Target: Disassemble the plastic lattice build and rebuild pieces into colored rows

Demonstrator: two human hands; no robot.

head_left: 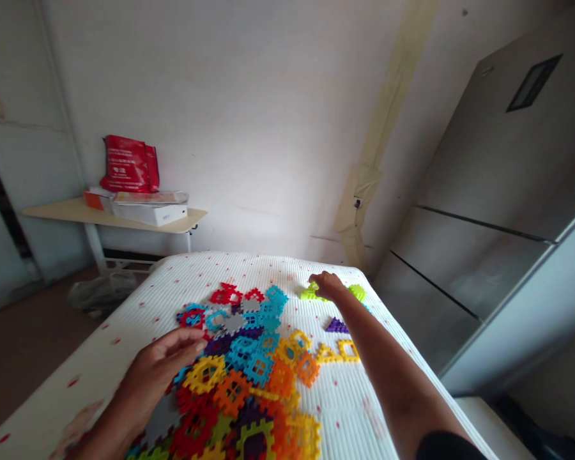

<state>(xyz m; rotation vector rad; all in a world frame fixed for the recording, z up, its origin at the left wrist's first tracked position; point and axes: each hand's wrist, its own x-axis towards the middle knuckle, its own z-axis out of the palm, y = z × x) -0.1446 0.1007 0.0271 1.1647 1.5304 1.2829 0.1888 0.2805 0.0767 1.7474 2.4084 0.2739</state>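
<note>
A heap of interlocking plastic waffle tiles (242,377) in red, blue, orange, yellow, grey and purple lies on a white ribbed mattress (316,383). My left hand (160,364) is open, fingers spread, at the heap's near left edge and touching its tiles. At the far side, my right hand (326,285) curls down over a lime green tile (311,294). Whether it grips that tile is hidden. Another lime green tile (357,292) lies just right of that hand. Nearer stand a purple triangular tile (337,326) and joined yellow tiles (338,351).
A cream side table (110,214) against the far wall holds a red bag (129,165) and a white box (148,214). A large stainless steel refrigerator (479,204) stands along the mattress's right side. Brown floor lies left of the mattress.
</note>
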